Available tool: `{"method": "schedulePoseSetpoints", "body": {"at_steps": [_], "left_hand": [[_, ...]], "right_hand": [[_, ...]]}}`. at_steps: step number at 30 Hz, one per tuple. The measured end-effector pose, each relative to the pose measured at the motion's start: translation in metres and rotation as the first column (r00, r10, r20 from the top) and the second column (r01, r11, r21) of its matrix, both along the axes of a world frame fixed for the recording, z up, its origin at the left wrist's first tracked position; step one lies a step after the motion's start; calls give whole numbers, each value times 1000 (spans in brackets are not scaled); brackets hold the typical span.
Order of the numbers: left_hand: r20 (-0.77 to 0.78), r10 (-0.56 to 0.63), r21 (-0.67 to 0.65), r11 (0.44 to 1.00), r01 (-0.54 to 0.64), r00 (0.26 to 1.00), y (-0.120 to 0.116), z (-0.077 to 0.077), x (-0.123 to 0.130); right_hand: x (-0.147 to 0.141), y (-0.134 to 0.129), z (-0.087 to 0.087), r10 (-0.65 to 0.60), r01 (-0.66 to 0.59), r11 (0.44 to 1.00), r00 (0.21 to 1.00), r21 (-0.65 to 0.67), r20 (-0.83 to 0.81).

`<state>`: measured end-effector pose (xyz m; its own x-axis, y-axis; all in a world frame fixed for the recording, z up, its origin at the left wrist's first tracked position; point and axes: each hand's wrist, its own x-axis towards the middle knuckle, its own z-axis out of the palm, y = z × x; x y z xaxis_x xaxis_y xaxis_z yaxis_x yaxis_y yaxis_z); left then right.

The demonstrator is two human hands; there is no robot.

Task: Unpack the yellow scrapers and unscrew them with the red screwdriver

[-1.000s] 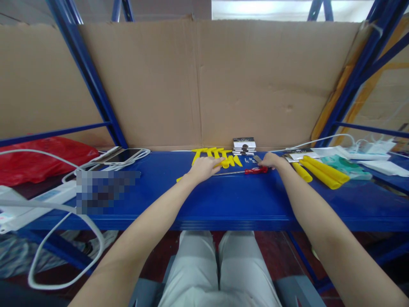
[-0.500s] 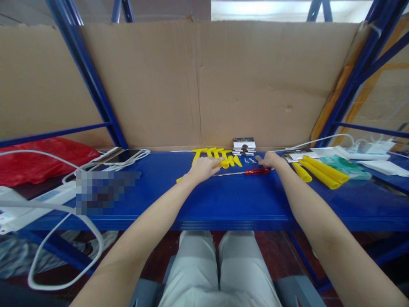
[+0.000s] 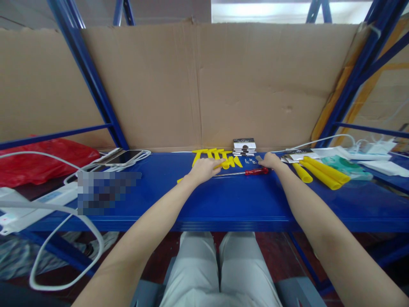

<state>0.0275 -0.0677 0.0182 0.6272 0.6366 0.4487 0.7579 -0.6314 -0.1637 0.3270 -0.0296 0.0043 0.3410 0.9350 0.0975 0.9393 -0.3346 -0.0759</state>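
My left hand point(image 3: 203, 169) is closed near the yellow pieces, its fingers curled on a yellow plastic piece point(image 3: 219, 165) that is mostly hidden. Another yellow end point(image 3: 179, 181) shows left of the wrist. Behind the hand lie several yellow plastic parts point(image 3: 211, 152) with flared ends, and small yellow wedges point(image 3: 237, 161) sit to its right. My right hand point(image 3: 271, 161) is closed, with a small grey flat piece point(image 3: 258, 158) at its fingertips. Between the hands lies a screwdriver with a red handle point(image 3: 256, 171), its shaft pointing left. Small silvery bits point(image 3: 252, 161) lie beside the grey piece.
A stack of small black-and-white boxes point(image 3: 244, 146) stands against the cardboard wall point(image 3: 198, 85). Yellow tubes point(image 3: 324, 172) and a green plastic bag point(image 3: 347, 168) lie right on the blue table point(image 3: 230, 204). At left are a phone point(image 3: 126, 157), white cables, a power strip point(image 3: 47, 200) and a red bag point(image 3: 51, 160).
Both hands keep almost the same place and pose. The whole view has shifted very slightly; nothing on the table has visibly moved.
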Motion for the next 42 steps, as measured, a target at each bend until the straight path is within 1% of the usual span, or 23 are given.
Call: {"method": "schedulePoseSetpoints", "body": {"at_steps": [5,10,19,21,25,29,31,32,33,34,35,36,37,39,41,42], "left_hand": [[7,-14,-9,1000,14,1000,0,0,0],[2,-3,-11,1000,3,1000,-2,1,0],[7,2,-12,1000,-2,1000,-2,1,1],[23,-9,-12,1000,9,1000,-1,0,1],[87,-17,-20,1000,19,996,2,0,0],[168,-30,-27,999,35,985,7,3,-3],[210,-38,-30,998,46,977,9,4,-4],[230,-42,-31,998,50,972,10,5,-5],[245,-45,-31,998,55,968,10,6,-6],[256,-48,-31,998,58,966,10,7,-6],[261,-50,-31,998,60,964,10,8,-6],[262,-53,-29,998,63,964,9,9,-6],[262,-58,-27,997,67,963,9,9,-6],[258,-68,-20,997,76,964,9,9,-6],[257,-67,-17,997,73,964,9,9,-6],[255,-63,-15,997,69,965,9,9,-6]], "right_hand": [[-1,-2,0,11,-11,1000,1000,16,2],[-2,-4,0,29,-29,999,1000,25,-10],[4,-2,0,35,-35,999,999,-30,-13],[4,-3,0,22,-23,999,1000,-44,-18],[0,-7,2,33,-33,999,999,-27,16],[-8,-18,12,34,-31,998,999,-60,36],[-15,-23,19,29,-29,1000,998,1,54],[-20,-26,22,36,-41,996,997,79,63],[-25,-28,26,63,-74,982,996,173,68],[-32,-30,28,118,-133,954,991,268,71],[-39,-31,30,198,-208,913,978,351,65],[-48,-32,30,304,-300,862,951,409,57],[-56,-32,30,420,-395,802,906,448,46],[-73,-33,27,629,-553,670,777,495,17],[-88,-34,22,759,-642,560,651,524,-14],[-94,-34,19,801,-665,518,597,538,-33]]}}
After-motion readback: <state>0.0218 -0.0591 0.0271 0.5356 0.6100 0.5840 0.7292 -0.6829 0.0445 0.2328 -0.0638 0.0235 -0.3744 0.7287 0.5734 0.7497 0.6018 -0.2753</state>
